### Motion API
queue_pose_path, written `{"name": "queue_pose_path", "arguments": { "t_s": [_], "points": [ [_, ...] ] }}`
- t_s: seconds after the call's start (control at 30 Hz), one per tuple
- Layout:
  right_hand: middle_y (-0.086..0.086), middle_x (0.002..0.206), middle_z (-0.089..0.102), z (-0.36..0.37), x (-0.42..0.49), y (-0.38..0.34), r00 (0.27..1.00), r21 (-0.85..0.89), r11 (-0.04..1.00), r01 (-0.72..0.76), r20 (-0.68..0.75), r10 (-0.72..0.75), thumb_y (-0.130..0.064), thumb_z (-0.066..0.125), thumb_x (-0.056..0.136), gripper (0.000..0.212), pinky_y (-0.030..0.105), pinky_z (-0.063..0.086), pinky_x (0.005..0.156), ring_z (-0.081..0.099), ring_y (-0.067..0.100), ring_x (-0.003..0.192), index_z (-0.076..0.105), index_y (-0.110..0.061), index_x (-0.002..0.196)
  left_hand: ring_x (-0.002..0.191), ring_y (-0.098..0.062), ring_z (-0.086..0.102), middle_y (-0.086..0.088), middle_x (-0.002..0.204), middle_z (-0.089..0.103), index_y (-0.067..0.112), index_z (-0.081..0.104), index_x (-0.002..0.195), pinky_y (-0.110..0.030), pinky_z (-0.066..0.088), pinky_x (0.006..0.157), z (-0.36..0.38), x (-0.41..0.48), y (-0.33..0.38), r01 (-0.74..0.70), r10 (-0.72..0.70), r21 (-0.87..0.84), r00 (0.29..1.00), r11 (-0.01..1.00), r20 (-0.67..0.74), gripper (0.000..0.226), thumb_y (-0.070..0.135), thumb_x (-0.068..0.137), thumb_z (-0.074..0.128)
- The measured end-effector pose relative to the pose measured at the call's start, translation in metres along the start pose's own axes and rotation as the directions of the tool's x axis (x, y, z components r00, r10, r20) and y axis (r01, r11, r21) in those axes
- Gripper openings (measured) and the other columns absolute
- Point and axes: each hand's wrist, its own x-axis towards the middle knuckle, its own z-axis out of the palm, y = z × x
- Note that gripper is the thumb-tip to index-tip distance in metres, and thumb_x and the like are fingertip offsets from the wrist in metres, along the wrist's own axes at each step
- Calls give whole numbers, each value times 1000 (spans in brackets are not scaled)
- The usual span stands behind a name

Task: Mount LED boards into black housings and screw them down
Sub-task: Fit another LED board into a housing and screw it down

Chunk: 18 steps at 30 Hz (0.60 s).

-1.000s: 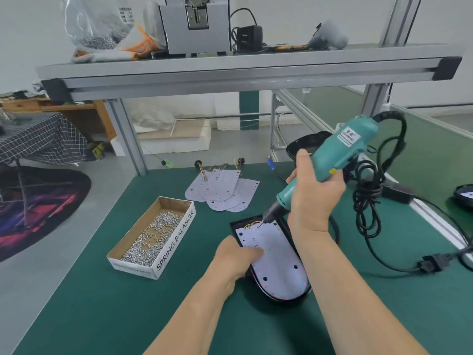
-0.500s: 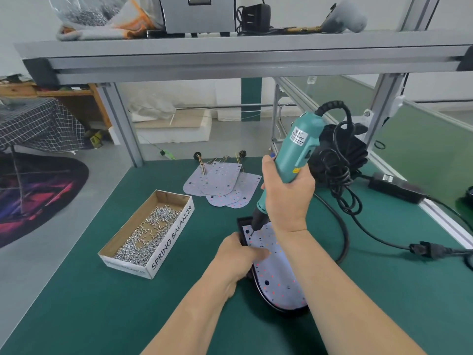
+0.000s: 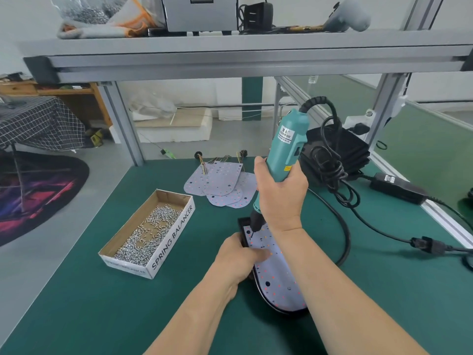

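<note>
Logged the LED board (image 3: pixel 279 280) seated face-up in a black housing (image 3: pixel 294 313) on the green mat (image 3: pixel 102 303), near the front edge and just right of centre. Noted a pale lilac-white board surface, straight at the far end and rounded at the near end, dotted with small red and orange spots plus a few dark holes. Saw only a thin black rim of housing around it (the far left corner shows most clearly).

Found the right hand (image 3: pixel 280 198) wrapped tightly round a teal electric screwdriver (image 3: pixel 288 147), held nearly upright, bit tip down on the board's far left corner. Cannot tell whether a screw sits under the bit.

Found the left hand (image 3: pixel 242 254) gripping the housing at its left edge, thumb laid flat on the board, other fingers curled over the rim.

Recorded to the left an open cardboard box (image 3: pixel 169 244) with a layer of loose silver screws (image 3: pixel 151 231). Recorded behind the work a fanned pile of spare boards (image 3: pixel 220 183) with wire leads, and to the right a stack of empty housings (image 3: pixel 358 149) under the screwdriver's coiled black cable (image 3: pixel 332 160).
</note>
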Motion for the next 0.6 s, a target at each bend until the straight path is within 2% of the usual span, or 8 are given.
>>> {"name": "queue_pose_path", "arguments": {
  "t_s": [0.07, 0.13, 0.23, 0.3, 0.4, 0.53, 0.6],
  "points": [
    [-18, 51, 48, 1, 0, 3, 1000, 1, 1000, -12, 22, 12, -23, 73, 83, 33, 19, 39, 56, 43, 5, 49, 43, -22, 68, 89, -20, 75, 1, 95, 79, 12, 70, 104, -33, 60, 78, 0, 1, -1, -1, 1, 3, 1000, 1000, 9, 25, 6, 80, 73],
    [-19, 50, 47, 2, 0, 5, 998, -7, 1000, -20, 51, 20, -22, 73, 84, 36, 18, 38, 55, 42, 5, 49, 42, -23, 67, 93, -21, 75, 0, 97, 78, 11, 71, 106, -41, 58, 92, 0, 2, -1, -5, 5, 0, 1000, 1000, 16, 28, 5, 79, 74],
    [-18, 51, 47, 1, 0, 4, 998, 4, 999, -40, 53, 40, -23, 73, 83, 33, 22, 40, 56, 43, 8, 50, 44, -20, 68, 94, -21, 74, 0, 98, 78, 11, 71, 107, -42, 57, 95, 0, 4, -3, -15, 15, -6, 1000, 1000, 15, 30, 3, 78, 75],
    [-14, 54, 50, -2, -1, 3, 998, 25, 998, -57, 26, 56, -26, 71, 81, 29, 30, 44, 55, 46, 14, 52, 45, -18, 69, 95, -21, 74, -1, 99, 78, 10, 71, 107, -42, 56, 95, 1, 4, -5, -20, 20, -13, 1000, 1000, 12, 30, 1, 78, 74],
    [5, 60, 53, -5, -2, 1, 996, 45, 995, -85, 15, 84, -27, 70, 80, 25, 44, 50, 58, 49, 24, 55, 49, -14, 74, 95, -22, 74, -2, 99, 78, 9, 71, 107, -42, 56, 95, 0, 3, -5, -20, 20, -13, 1000, 1000, 12, 30, -1, 79, 74],
    [-6, 60, 53, -7, -5, -4, 997, 33, 997, -68, 37, 66, -31, 72, 81, 29, 42, 52, 60, 51, 19, 56, 51, -11, 76, 96, -21, 74, -1, 100, 78, 9, 69, 110, -38, 57, 92, -3, 3, -4, -12, 12, 1, 999, 1000, 32, 31, 1, 81, 74],
    [1, 64, 57, -10, -4, -5, 997, 39, 997, -61, 47, 59, -36, 72, 82, 33, 47, 55, 66, 56, 29, 61, 54, -9, 81, 96, -21, 74, -1, 100, 78, 10, 69, 111, -38, 57, 91, -3, 3, -3, -4, 4, 7, 999, 1000, 35, 31, 2, 81, 73]
  ]
}}
